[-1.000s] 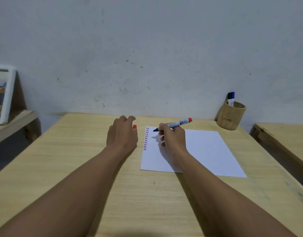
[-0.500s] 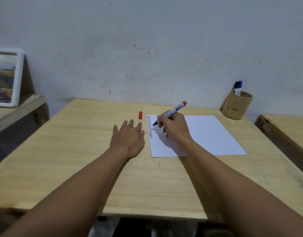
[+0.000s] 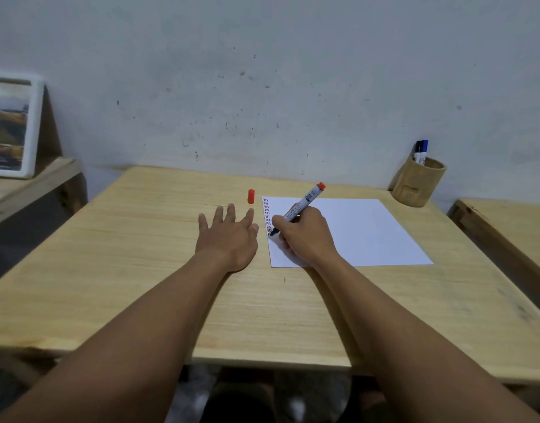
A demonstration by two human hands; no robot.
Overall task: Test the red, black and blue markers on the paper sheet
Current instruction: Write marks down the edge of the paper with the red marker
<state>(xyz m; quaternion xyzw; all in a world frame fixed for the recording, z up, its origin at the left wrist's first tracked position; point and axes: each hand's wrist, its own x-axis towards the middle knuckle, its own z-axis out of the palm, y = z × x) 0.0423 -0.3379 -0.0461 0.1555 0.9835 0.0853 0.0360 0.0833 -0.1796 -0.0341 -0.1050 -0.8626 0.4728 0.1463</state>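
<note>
The right hand (image 3: 305, 236) has its grip clamped around the red marker (image 3: 304, 203), fingers bunched low on the barrel so that the dark tip comes down on the paper sheet (image 3: 363, 236) near its left edge, while the red end of the marker tilts up and away toward the far right. The tip sits at the lower end of a narrow column of short marks (image 3: 266, 213), red and dark dashes stacked one below another along that left margin; whether the tip is actually touching the paper I cannot quite tell, though it looks right on it. The heel of the right hand rests on the sheet. The left hand (image 3: 229, 236) lies flat, palm down, on the wooden counter (image 3: 146, 239) just beside the sheet's left edge, fingers spread apart and holding nothing. A little beyond its fingertips, just off the paper's far left corner, the red cap (image 3: 250, 196) stands upright on the counter by itself. The sheet lies flat toward the far right part of the counter, most of it blank white. At the far right corner, against the wall (image 3: 278, 87), a wooden cup (image 3: 418, 186) holds the black marker (image 3: 417, 151) and the blue marker (image 3: 423, 151), both upright and touching, their capped ends poking above the rim. Off to the left, a white-framed picture (image 3: 11, 129) leans on a separate wooden shelf (image 3: 33, 181).
</note>
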